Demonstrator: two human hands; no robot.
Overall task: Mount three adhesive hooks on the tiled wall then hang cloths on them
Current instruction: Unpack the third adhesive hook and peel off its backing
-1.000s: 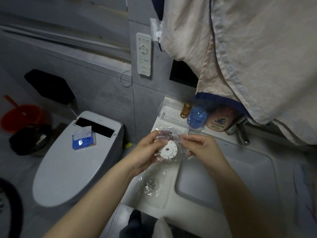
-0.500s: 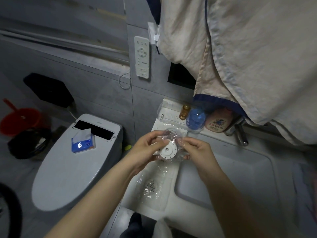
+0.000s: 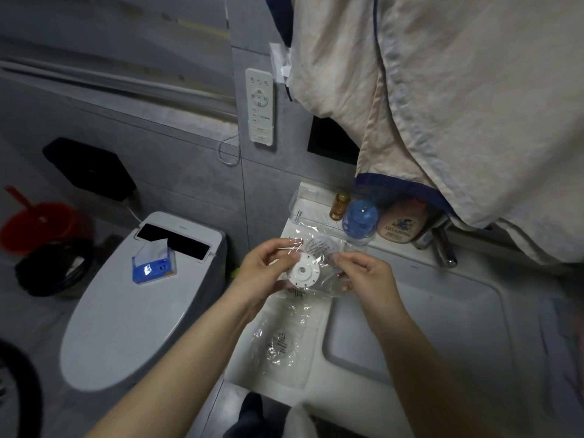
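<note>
Head view: my left hand (image 3: pixel 264 273) pinched the white hook disc (image 3: pixel 302 273) at centre, over the sink's (image 3: pixel 467 311) nine o'clock edge; my right hand (image 3: pixel 366 276) pinched its clear wrapper (image 3: pixel 328 251). Cloths (image 3: pixel 442 105) hung at one o'clock.

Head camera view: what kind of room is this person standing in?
A small home bathroom, most likely. A toilet with its lid down stands left of a white sink, a tap sits at the sink's back, and the wall is grey tile.
</note>
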